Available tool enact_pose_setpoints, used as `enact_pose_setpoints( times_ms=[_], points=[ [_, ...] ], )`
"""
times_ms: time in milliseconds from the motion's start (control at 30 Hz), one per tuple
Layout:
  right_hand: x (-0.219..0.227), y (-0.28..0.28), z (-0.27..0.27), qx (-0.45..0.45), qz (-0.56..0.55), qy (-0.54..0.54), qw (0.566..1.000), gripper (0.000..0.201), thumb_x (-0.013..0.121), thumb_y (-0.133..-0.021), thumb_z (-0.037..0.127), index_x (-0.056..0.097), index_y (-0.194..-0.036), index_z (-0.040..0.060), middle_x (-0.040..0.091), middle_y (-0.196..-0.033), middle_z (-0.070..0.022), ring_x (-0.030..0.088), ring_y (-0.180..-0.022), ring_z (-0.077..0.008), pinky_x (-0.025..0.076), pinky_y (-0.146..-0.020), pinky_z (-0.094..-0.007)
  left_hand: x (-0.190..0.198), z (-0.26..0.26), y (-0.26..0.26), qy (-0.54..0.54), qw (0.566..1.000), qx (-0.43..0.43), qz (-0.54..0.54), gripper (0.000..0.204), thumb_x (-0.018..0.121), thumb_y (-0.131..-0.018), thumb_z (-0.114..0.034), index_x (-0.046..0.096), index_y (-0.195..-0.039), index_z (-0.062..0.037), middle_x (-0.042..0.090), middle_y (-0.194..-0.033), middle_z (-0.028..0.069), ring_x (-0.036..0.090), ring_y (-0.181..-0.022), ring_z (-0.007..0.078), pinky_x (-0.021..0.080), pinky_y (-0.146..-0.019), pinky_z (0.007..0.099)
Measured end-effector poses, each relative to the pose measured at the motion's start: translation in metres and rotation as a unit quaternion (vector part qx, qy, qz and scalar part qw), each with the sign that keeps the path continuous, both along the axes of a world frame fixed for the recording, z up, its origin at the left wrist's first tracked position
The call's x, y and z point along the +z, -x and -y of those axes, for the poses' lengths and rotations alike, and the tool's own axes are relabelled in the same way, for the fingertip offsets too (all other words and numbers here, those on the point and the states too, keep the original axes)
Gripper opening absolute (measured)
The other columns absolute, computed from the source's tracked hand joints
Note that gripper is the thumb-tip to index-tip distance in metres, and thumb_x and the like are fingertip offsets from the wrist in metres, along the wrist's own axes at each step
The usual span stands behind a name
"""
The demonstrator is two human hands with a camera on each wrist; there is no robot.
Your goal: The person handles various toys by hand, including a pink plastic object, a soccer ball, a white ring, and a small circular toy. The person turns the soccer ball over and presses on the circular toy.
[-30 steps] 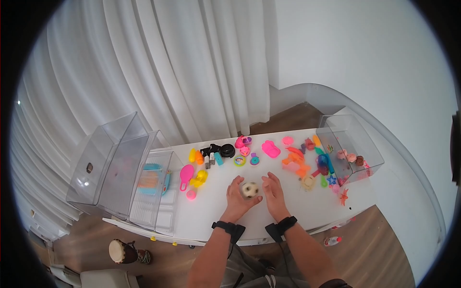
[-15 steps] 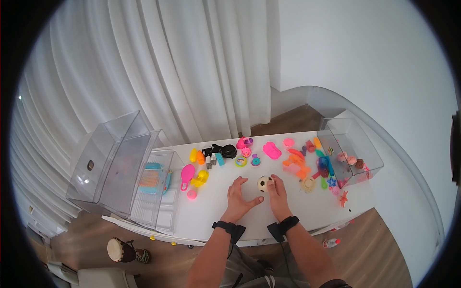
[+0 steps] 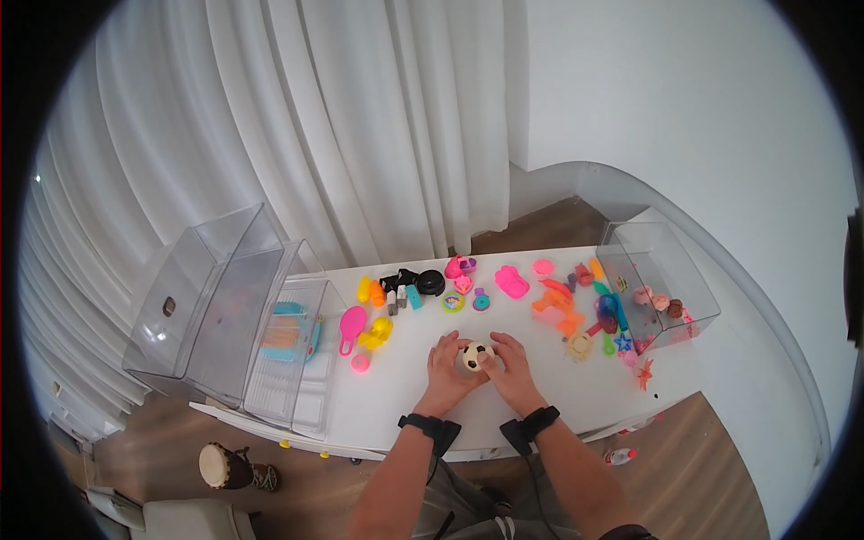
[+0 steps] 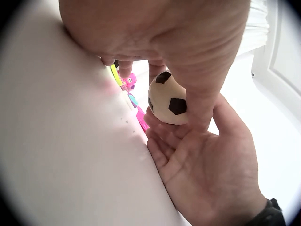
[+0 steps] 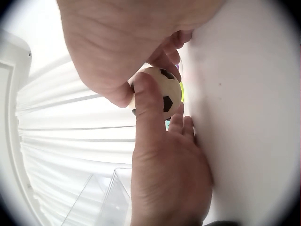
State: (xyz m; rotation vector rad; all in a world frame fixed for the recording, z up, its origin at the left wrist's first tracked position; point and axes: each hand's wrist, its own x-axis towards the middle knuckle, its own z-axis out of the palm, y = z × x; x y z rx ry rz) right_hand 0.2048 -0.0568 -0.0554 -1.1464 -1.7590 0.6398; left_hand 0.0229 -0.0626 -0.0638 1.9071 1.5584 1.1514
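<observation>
A white ball with black patches [image 3: 476,355] is held between both hands above the white table [image 3: 387,405]. My left hand [image 3: 446,376] curls around its left side; in the right wrist view the left thumb lies across the ball [image 5: 164,89], with that hand's fingers behind it. From the other side my right hand [image 3: 515,376] grips the ball, its thumb over the near face. The left wrist view has the ball [image 4: 167,101] partly covered by the left thumb, with the right hand [image 4: 211,174] cupped below and its fingers against the ball.
Clear bins stand at left [image 3: 211,315] and right [image 3: 666,279]. Along the back lie a pink mirror [image 3: 352,324], a yellow toy [image 3: 376,333], a black round item [image 3: 430,283], a pink toy [image 3: 512,282] and orange pieces [image 3: 558,306]. A drum [image 3: 225,466] stands on the floor.
The ball has gone from near the left hand to the right hand's grip, then back left between both hands. Both hands have come closer together around it.
</observation>
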Motion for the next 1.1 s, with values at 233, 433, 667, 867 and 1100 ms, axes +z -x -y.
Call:
enact_pose_setpoints(
  times_ms=[233,433,667,867,1100],
  points=[
    [0.006,0.002,-0.003,0.012,-0.166,0.032,0.985,0.042,0.061,-0.108,0.032,0.065,-0.132,-0.0027,0.054,-0.151,-0.0232,0.052,-0.140,-0.0375,0.040,-0.119,-0.0466,0.022,0.012,-0.004,0.031,0.997,0.020,0.073,0.094,0.097,-0.070,-0.046,0.050,-0.142,-0.0075,0.047,-0.160,0.0239,0.039,-0.153,0.0424,0.020,-0.128,0.0585],
    [0.003,0.003,0.001,0.008,-0.181,0.047,0.982,0.042,0.065,-0.107,0.034,0.066,-0.131,-0.0001,0.054,-0.151,-0.0224,0.050,-0.142,-0.0373,0.039,-0.120,-0.0471,0.011,0.005,0.001,0.041,0.998,-0.004,0.056,0.080,0.096,-0.071,-0.043,0.059,-0.133,-0.0089,0.047,-0.159,0.0238,0.039,-0.153,0.0426,0.019,-0.127,0.0613],
    [0.002,0.002,0.001,0.007,0.023,-0.015,1.000,0.045,0.066,-0.106,0.035,0.065,-0.131,-0.0023,0.053,-0.151,-0.0231,0.053,-0.136,-0.0383,0.040,-0.118,-0.0464,0.013,0.007,0.000,0.015,0.999,-0.014,0.033,0.084,0.095,-0.073,-0.046,0.056,-0.141,-0.0133,0.047,-0.160,0.0236,0.034,-0.156,0.0441,0.019,-0.127,0.0618],
    [0.004,0.005,0.001,-0.033,-0.182,0.010,0.983,0.045,0.065,-0.107,0.032,0.062,-0.134,-0.0041,0.056,-0.149,-0.0240,0.052,-0.140,-0.0382,0.039,-0.120,-0.0460,0.017,0.010,-0.003,0.022,0.997,0.014,0.074,0.095,0.096,-0.072,-0.046,0.051,-0.146,-0.0055,0.048,-0.158,0.0232,0.037,-0.155,0.0403,0.019,-0.127,0.0615],
    [0.012,0.005,0.005,-0.007,-0.106,0.021,0.994,0.043,0.067,-0.105,0.033,0.065,-0.131,-0.0012,0.055,-0.150,-0.0236,0.054,-0.139,-0.0381,0.041,-0.118,-0.0470,-0.001,-0.002,0.001,0.006,1.000,-0.001,0.031,0.072,0.096,-0.074,-0.043,0.060,-0.129,-0.0139,0.050,-0.157,0.0231,0.036,-0.155,0.0432,0.021,-0.125,0.0639]
  ],
)
